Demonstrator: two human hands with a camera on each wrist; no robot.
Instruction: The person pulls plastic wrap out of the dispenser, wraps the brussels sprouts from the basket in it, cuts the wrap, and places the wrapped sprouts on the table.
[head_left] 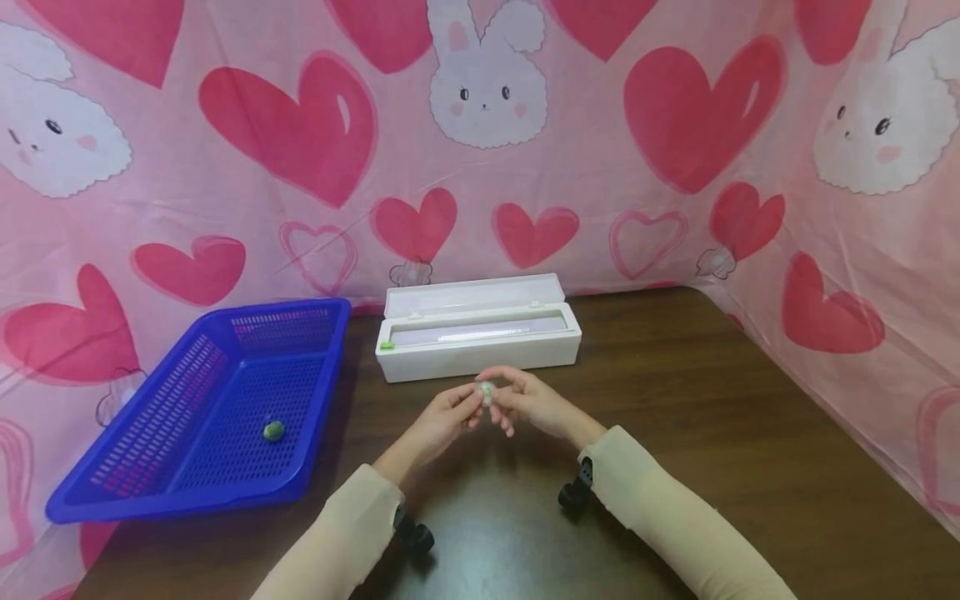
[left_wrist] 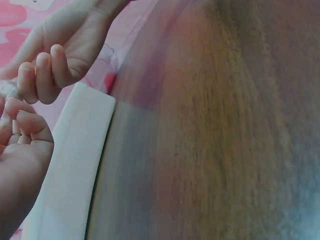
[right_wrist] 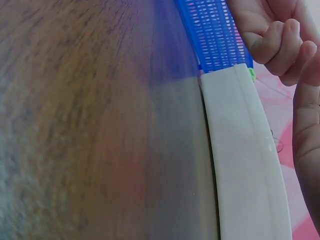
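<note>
In the head view my left hand [head_left: 448, 418] and right hand [head_left: 542, 404] meet in front of the white box. Between their fingertips they pinch a small, round, pale green and whitish thing [head_left: 487, 393] with a shiny, film-like surface; its kind does not show clearly. My left wrist view catches only a sliver of it, glossy and clear, at the left edge. Just behind the hands stands a long white cling film dispenser [head_left: 480, 357] with its lid [head_left: 474, 293] raised. A green slider [head_left: 387, 345] sits at its left end.
To the left lies a blue plastic basket [head_left: 313, 442] with slotted walls. One small round green vegetable [head_left: 273, 431], like a Brussels sprout, rests on its floor. The brown wooden table [head_left: 675, 417] meets a pink heart-and-rabbit cloth [head_left: 600, 167] at the back and right.
</note>
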